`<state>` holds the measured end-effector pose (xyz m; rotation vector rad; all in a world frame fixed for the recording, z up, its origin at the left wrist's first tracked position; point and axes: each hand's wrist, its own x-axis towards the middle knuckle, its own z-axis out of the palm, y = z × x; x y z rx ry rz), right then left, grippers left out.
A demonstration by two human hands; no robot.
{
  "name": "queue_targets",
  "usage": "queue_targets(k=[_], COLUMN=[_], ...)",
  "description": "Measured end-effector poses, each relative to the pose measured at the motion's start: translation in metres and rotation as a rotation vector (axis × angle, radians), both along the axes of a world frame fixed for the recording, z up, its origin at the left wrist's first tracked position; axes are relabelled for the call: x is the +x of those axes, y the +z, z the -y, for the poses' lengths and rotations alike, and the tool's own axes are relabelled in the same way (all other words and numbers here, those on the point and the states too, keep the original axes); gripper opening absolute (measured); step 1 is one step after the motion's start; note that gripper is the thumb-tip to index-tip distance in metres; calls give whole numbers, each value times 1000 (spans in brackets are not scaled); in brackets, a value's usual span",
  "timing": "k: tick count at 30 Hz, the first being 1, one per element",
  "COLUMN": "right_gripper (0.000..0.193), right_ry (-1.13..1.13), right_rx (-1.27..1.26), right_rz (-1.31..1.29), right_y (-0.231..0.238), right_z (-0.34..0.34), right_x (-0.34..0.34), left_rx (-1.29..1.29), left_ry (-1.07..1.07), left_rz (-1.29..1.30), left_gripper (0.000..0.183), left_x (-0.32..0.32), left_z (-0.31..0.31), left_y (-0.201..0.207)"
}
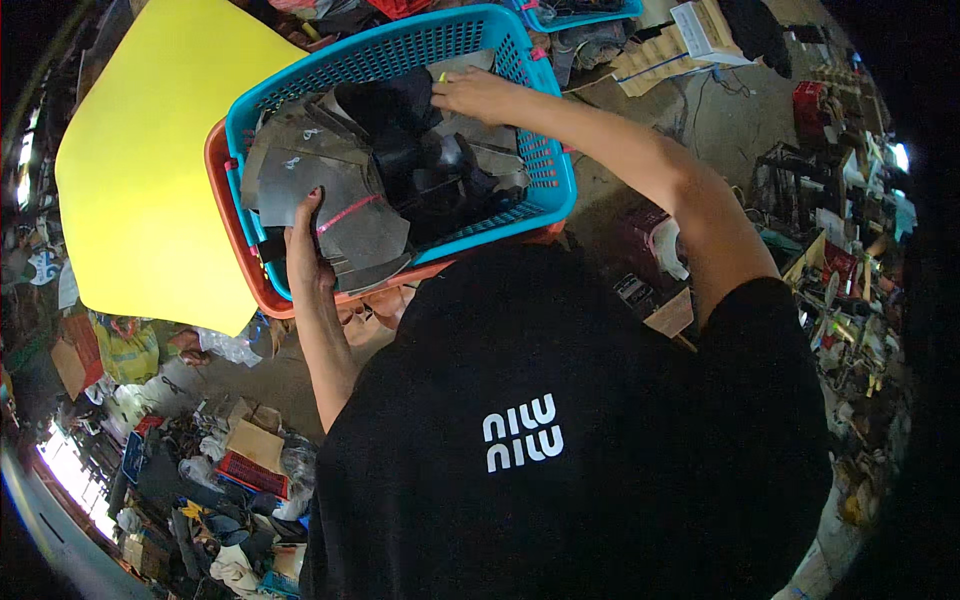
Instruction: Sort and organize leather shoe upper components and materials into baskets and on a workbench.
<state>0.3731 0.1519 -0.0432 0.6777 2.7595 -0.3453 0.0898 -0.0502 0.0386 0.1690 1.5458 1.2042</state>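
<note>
- A large bright yellow sheet (160, 170) lies at the far left, its right edge next to the baskets.
- An orange basket (228, 220) shows along the left and near sides of a teal basket (500, 227), which sits in it.
- Below these, a red tray (252, 472) with cardboard on it stands among mixed clutter.
- The left hand (305, 240) is at the near left of the teal basket, its thumb laid over the stack there; most of its fingers are hidden, so I cannot tell how tightly they close.
- Under that thumb, the grey curved pieces (300, 175) overlap in the left part of the teal basket, with small white marks and a pink strip (348, 213) across the near ones.
- Black pieces (400, 105) fill the middle, loosely heaped.
- The right hand (480, 95) reaches over the far side, fingers bent at the black pieces, a small yellow bit by its fingertips; I cannot tell whether it pinches anything.
- More grey sheets (490, 150) lie below that wrist.
- Farther right, a white-and-brown box (705, 30) stands beyond the basket.
</note>
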Motion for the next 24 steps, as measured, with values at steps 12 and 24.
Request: queue_targets(k=[12,24], right_gripper=[45,9], right_ry=[138,64], right_rx=[28,-114], right_rz=[158,-148], right_y=[12,42], right_z=[24,136], right_x=[0,45], left_rx=[-100,-103], left_ry=[63,49], left_rz=[18,56], left_gripper=[71,71], left_x=[0,-3], left_z=[4,4], left_y=[-8,-14])
